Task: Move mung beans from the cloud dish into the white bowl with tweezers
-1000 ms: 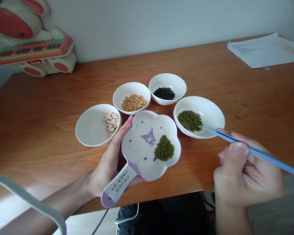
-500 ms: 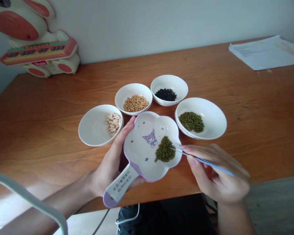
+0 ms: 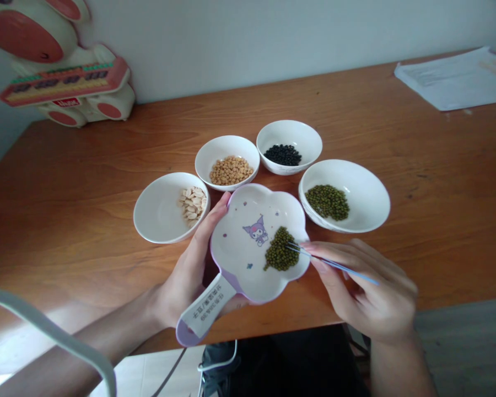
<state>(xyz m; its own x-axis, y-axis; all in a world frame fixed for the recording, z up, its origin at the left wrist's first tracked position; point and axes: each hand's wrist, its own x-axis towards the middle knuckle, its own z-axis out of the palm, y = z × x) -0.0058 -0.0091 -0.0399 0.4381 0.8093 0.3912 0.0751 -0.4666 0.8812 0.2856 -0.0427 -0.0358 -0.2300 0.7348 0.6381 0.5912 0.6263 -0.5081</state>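
Wooden table (image 3: 438, 165), seen from above: a red-and-cream toy (image 3: 62, 71) stands at the far-left corner and a stack of papers (image 3: 458, 77) lies far right, both well apart from the work at ctr. A pale curved tube (image 3: 66, 344) cuts across the lower-left foreground (what it belongs to cannot be told). Four white bowls arc just behind the hands: the seed bowl (image 3: 157, 215) w/ pale flat seeds (image 3: 193, 202), the tan-bean bowl (image 3: 227, 144) w/ tan beans (image 3: 230, 170), the black-bean bowl (image 3: 289, 131) w/ black beans (image 3: 282, 155), and the wider green-bean bowl (image 3: 366, 193) w/ loose green beans (image 3: 328, 202) heaped on its left side. The left hand (image 3: 190, 270) is closed around the labelled handle of a flower-shaped dish (image 3: 240, 248), thumb along its left rim, holding it at the table's near edge in front of the bowls. In the dish, right of a printed cartoon figure (image 3: 257, 230), sits a mound of green beans (image 3: 280, 253). The right hand (image 3: 367, 292) pinches blue tweezers (image 3: 334, 265), fingers closed on them, tips in the mound's right side; its fingers cover part of the dish's right rim.
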